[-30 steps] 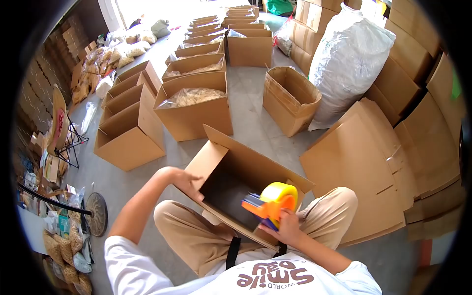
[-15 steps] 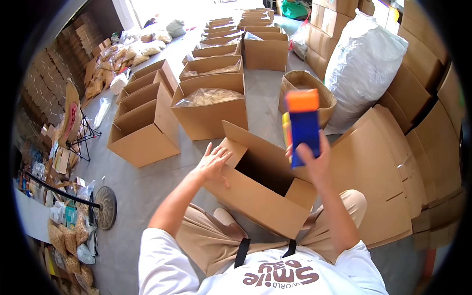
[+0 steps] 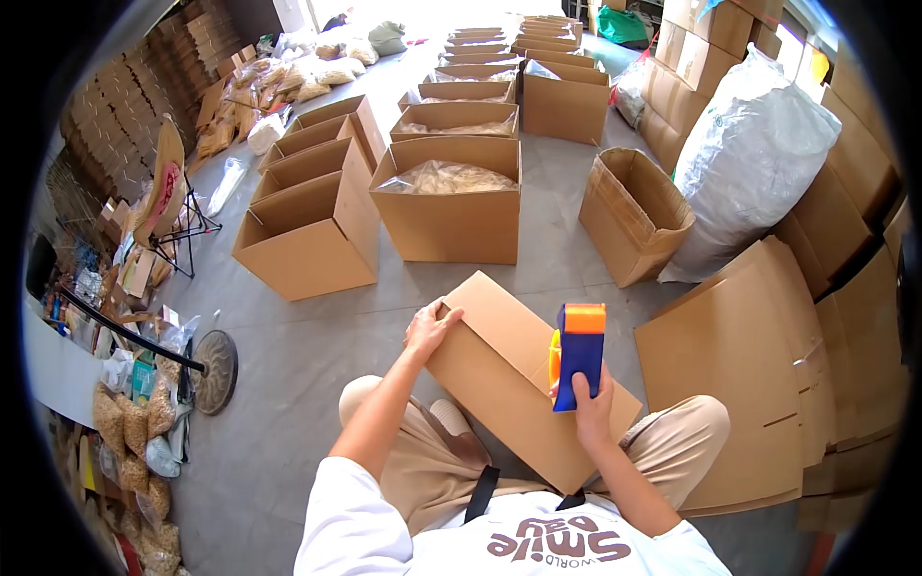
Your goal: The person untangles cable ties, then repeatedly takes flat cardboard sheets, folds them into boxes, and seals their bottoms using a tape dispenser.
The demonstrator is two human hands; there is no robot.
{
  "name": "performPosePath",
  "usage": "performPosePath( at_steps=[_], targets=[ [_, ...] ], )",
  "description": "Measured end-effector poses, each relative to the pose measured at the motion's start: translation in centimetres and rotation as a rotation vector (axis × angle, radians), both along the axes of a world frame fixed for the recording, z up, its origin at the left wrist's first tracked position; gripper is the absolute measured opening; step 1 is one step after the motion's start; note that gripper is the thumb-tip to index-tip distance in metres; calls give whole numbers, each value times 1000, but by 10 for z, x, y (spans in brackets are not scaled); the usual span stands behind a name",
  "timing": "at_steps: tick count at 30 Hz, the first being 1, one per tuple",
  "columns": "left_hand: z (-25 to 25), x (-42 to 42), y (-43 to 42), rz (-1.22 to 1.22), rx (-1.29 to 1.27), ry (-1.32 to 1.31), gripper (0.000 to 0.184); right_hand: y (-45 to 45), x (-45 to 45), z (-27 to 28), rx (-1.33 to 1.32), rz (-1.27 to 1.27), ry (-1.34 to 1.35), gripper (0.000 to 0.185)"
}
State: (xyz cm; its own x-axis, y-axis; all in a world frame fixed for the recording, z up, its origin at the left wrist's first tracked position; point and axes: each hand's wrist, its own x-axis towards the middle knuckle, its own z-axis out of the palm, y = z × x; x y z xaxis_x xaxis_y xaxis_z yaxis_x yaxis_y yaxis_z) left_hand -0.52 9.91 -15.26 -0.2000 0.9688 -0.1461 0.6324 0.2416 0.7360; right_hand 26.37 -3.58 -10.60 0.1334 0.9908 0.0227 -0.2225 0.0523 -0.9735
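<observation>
Between my knees stands a cardboard box (image 3: 519, 384), tilted, its long flaps folded over so the opening no longer shows. My left hand (image 3: 432, 329) grips the box at its far left corner, with the thumb on top and the other fingers over the side. In my right hand (image 3: 591, 398) is a blue and orange tape dispenser (image 3: 580, 357), upright above the right part of the box. A bit of the yellow tape roll shows on the dispenser's left side.
Open boxes (image 3: 448, 226) with filled clear bags stand in rows ahead, and empty open boxes (image 3: 312, 250) at left. To the right are flattened cardboard (image 3: 730, 384), a worn open box (image 3: 629, 216) and a white sack (image 3: 754, 158). A round metal base (image 3: 214, 372) stands left.
The box's flaps have come down over its opening. The dispenser, raised half a second ago, is now lower over the box. My left hand has closed on the box's corner.
</observation>
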Motion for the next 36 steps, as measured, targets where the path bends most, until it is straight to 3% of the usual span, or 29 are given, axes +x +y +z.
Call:
performPosePath(
  at_steps=[6,13,16,20,26,29,31,32,33,35,36],
  targets=[
    [7,5,-2,129,-20,-118,45,13,13,12,-34,93,26,34],
    [7,6,-3,143,-21,-31,46,28,1,44,-130,143,-4,36],
    [9,8,-4,101,33,64,47,48,-7,60,-154,400,46,39],
    [-6,8,-3,78,128,114,39,69,-42,74,-25,539,72,37],
    [-7,12,-5,51,159,229,38,78,-43,14,-54,538,-137,34],
    [-15,14,-10,33,161,207,40,68,-30,23,-58,568,-225,37],
    [-30,15,-5,61,620,513,37,58,-20,23,-29,607,-120,34],
    [-36,18,0,225,816,722,28,55,-18,23,-41,584,-102,35],
    [-25,21,2,225,821,715,28,54,-17,23,-39,579,-108,35],
    [7,18,-5,213,580,-383,26,50,-16,19,-3,574,-95,35],
    [25,11,-12,71,326,-671,32,51,-16,12,25,554,-104,35]
  ],
)
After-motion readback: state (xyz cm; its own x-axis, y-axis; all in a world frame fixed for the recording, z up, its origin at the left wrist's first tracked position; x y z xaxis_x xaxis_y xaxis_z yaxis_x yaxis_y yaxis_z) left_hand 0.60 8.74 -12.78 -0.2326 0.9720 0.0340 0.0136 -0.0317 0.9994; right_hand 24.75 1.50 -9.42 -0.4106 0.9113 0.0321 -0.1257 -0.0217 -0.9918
